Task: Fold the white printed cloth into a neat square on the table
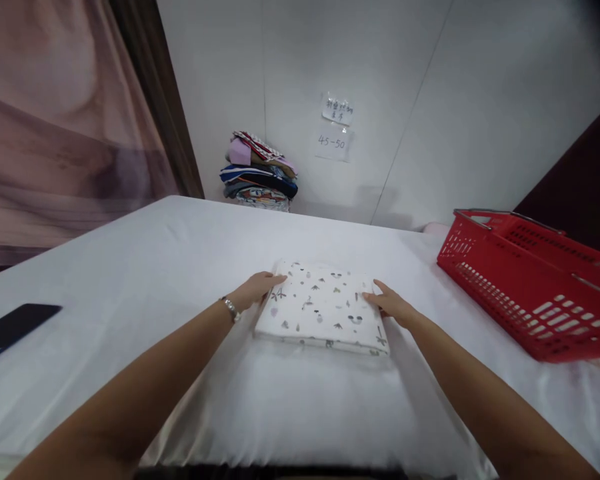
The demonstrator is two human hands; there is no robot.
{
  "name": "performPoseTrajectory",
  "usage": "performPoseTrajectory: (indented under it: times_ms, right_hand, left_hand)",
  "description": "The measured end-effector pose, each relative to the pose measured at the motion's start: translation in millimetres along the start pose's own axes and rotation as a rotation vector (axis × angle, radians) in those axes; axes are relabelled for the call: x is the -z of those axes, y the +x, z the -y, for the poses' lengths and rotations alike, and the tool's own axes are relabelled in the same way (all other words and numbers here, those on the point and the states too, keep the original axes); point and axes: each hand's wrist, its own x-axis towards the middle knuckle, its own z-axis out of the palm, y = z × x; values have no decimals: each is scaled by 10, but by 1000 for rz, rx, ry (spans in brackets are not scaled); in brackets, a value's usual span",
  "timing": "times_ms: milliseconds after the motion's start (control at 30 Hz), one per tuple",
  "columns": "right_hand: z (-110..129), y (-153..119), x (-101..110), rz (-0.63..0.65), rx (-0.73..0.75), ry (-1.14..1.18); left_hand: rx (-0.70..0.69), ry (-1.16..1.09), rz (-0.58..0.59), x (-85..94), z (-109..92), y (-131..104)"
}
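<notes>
A folded white cloth (320, 307) with small grey printed figures lies flat in front of me, its layers showing along the near edge. My left hand (260, 288) grips its left side, thumb on top and the other fingers partly hidden at the edge. At the opposite side my right hand (391, 303) holds the right edge, thumb over the top and a finger stretched along the far corner. A metal bracelet (231, 309) circles my left wrist.
White fabric covers the table (190, 267). To the right stands a red plastic basket (525, 280) with metal handles. A stack of folded cloths (260, 173) rises by the wall at the back. A dark flat object (15, 327) lies at the left; a pink curtain (65, 133) hangs beyond.
</notes>
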Motion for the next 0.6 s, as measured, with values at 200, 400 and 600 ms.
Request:
performPoseTrajectory:
  times_ms: [200,400,600]
  right_hand:
    - [-154,-349,-84,77,24,-88]
    - [-191,-402,-156,-29,95,-64]
    - [-373,-467,-164,-147,153,-207]
  left_hand:
    - [-40,113,-5,11,148,-288]
    - [-47,14,-17,-113,98,-398]
    - [-45,264,-170,-97,264,-400]
